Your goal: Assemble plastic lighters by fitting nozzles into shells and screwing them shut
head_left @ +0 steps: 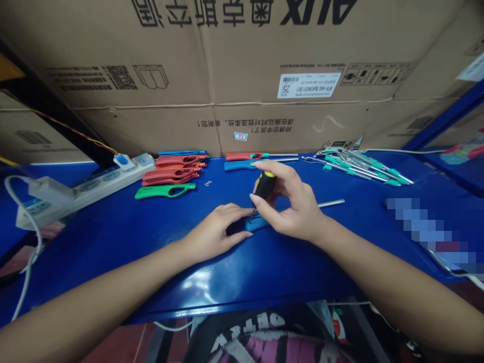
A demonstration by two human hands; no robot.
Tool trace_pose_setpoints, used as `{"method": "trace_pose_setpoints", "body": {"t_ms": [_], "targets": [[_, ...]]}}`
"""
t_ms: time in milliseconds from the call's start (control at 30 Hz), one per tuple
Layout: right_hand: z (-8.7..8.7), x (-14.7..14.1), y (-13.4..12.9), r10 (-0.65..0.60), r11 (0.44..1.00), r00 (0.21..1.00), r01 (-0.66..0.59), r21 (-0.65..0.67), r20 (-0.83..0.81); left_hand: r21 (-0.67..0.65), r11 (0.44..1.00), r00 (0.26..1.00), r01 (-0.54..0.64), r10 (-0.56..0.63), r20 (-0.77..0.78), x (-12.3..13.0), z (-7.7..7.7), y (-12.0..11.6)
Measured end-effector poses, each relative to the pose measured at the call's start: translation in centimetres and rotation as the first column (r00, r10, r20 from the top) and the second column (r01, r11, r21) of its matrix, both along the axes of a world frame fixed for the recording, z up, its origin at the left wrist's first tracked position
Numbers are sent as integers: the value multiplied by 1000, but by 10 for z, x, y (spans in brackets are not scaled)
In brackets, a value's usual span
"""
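My right hand (289, 204) is closed round a short black and yellow screwdriver (265, 184), its shaft pointing down at a blue lighter body (257, 223) that lies on the blue table (151, 272). A metal tube (331, 203) sticks out to the right from behind my right hand, in line with the blue body. My left hand (219, 229) holds the left end of the blue body between thumb and fingers. Part of the blue body is hidden under my right hand.
Red, green and blue handles (165, 191) lie at the back left beside a white power strip (102, 184). Behind my hands are red and blue lighters (244, 157). Metal rods with teal parts (359, 165) are piled back right, a phone (431, 234) at right, cardboard (242, 60) behind.
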State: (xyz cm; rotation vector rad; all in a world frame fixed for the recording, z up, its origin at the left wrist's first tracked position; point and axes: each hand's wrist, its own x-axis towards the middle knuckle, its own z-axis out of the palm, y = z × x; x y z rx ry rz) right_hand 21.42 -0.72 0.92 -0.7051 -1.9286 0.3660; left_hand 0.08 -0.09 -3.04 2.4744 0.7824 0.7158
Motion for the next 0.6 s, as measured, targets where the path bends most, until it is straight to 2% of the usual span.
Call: {"method": "trace_pose_setpoints", "body": {"t_ms": [267,467,600], "targets": [[5,4,-2,69,995,991,-60,-82,114,-19,999,999,47,-47,-2,0,-1,0],[4,7,0,47,996,984,-59,65,173,12,997,997,73,-73,29,0,0,1],[5,5,-2,-54,988,977,22,154,205,25,997,996,73,-75,48,0,-1,1]]}}
